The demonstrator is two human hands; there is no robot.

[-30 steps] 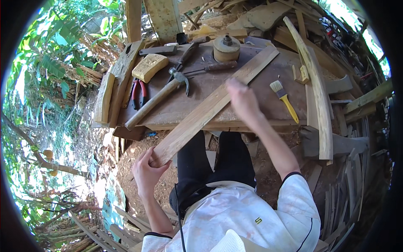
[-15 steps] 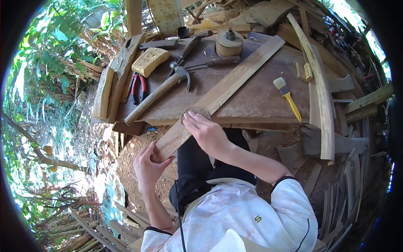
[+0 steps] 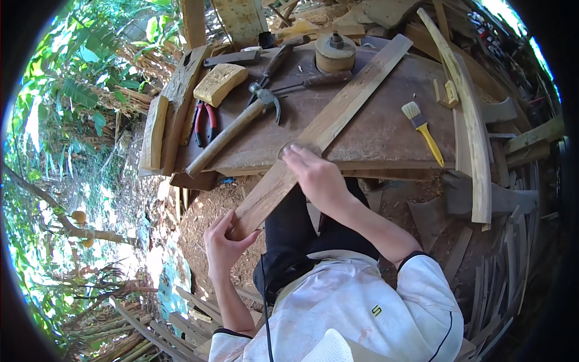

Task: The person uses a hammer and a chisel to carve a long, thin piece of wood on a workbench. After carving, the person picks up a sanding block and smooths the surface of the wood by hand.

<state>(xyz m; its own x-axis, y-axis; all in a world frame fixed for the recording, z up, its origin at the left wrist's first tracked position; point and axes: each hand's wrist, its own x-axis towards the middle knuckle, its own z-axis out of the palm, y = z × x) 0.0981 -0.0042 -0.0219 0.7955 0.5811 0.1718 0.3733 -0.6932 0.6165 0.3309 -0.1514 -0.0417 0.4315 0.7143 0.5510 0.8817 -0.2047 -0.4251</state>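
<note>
A long flat wooden plank (image 3: 342, 114) lies slantwise over the near edge of the workbench, its near end jutting toward me. Around that near end my left hand (image 3: 225, 239) is closed, thumb on one side and fingers on the other. On the plank's upper face, close to the bench edge, my right hand (image 3: 316, 178) presses a thin round disc (image 3: 300, 148) that looks like a sanding disc. Its fingers are together and cover most of the disc.
On the workbench (image 3: 374, 139) lie a claw hammer (image 3: 232, 134), red-handled pliers (image 3: 205, 123), a yellow-handled brush (image 3: 424, 134), a wood block (image 3: 221, 84) and a round lidded pot (image 3: 335, 54). A curved wooden strip (image 3: 467, 114) leans along the right side.
My right hand and the disc have slid a little up the plank, away from me. My left hand keeps its grip on the near end. The whole view has shifted slightly.
</note>
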